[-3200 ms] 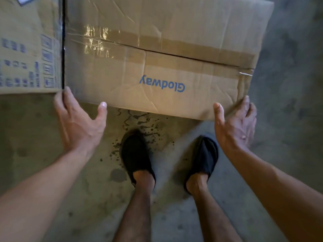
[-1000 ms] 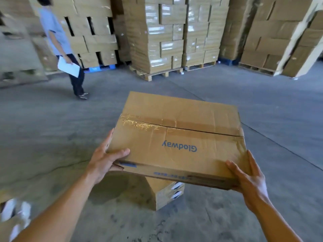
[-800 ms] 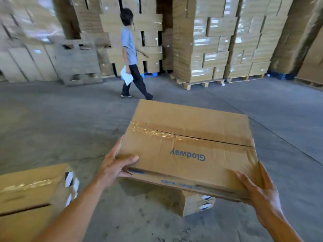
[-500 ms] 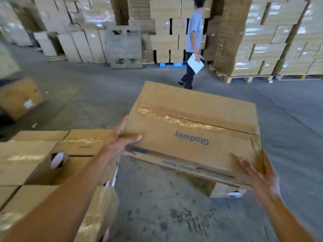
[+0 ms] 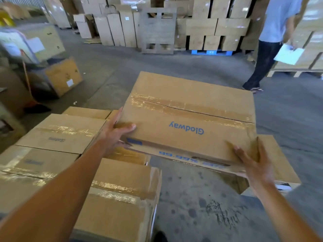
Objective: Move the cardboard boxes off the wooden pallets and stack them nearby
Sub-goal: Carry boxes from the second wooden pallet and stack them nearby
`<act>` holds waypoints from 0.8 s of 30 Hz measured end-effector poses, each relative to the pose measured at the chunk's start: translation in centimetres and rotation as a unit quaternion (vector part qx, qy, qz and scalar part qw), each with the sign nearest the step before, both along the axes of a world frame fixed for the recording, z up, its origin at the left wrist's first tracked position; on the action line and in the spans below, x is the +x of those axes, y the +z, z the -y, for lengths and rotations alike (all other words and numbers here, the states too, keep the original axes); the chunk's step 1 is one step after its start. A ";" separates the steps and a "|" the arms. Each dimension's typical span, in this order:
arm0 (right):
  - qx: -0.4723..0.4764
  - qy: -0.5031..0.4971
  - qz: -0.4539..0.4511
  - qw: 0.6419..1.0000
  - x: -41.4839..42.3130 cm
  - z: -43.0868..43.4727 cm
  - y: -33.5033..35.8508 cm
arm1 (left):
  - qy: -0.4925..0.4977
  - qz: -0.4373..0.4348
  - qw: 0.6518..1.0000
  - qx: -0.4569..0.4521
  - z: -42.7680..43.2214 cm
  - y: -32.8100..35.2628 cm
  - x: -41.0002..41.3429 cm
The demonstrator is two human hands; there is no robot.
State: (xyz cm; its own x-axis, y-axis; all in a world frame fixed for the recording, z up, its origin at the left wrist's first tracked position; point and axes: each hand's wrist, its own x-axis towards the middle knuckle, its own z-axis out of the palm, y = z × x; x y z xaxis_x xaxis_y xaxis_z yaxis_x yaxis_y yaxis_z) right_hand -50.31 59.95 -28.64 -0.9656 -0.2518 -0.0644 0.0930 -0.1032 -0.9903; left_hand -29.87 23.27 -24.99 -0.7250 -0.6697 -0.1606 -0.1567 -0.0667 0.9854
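Over on the left sits a group of taped cardboard boxes (image 5: pixel 59 135), packed close together with their tops about level, and from where I stand that looks like the stack being built. The person's left hand (image 5: pixel 116 132) is clamped on the near left corner of the carried box (image 5: pixel 190 119), thumb lying flat across the top and the fingers tucked out of sight underneath, the forearm stretched long and nearly straight. The box itself hangs in the air in front of them, above the concrete floor (image 5: pixel 197 206), tilted a little toward them, its tape seam running across the lid. It is wide and flat, the board creased and soft at the edges, so I'd guess it carries moderate weight and wants support from below at opposite corners rather than a pinch on the flaps. The right hand (image 5: pixel 253 163) does just that, spread open-palmed against the near right corner, fingers wrapping the side. Behind that corner, another box (image 5: pixel 281 165) rests low on the floor.
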 end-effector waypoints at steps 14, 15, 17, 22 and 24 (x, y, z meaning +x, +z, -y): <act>0.150 0.055 0.078 0.984 -1.8 21.8 -11.4 | 0.080 0.102 0.985 0.112 19.5 -12.9 2.4; 0.162 0.059 0.077 0.982 -1.5 22.9 -11.9 | 0.090 0.110 0.984 0.110 20.5 -13.8 2.8; 0.175 0.059 0.083 0.979 -1.1 24.7 -12.9 | 0.085 0.130 0.984 0.090 22.4 -15.1 3.2; 0.197 0.034 0.092 0.975 0.9 27.8 -15.3 | 0.024 0.181 0.982 0.050 27.1 -18.7 5.1; 0.212 0.034 0.091 0.973 2.1 28.7 -16.3 | 0.023 0.199 0.979 0.023 28.0 -19.5 5.4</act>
State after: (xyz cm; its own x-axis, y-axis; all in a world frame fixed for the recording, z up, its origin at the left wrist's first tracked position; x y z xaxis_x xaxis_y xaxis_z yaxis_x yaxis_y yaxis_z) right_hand -48.23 31.26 -44.98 -0.9104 -0.2289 -0.3447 0.2632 0.3225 -0.9092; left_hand -24.48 -4.73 -44.49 -0.5674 -0.6860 -0.4555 -0.5241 -0.1258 0.8423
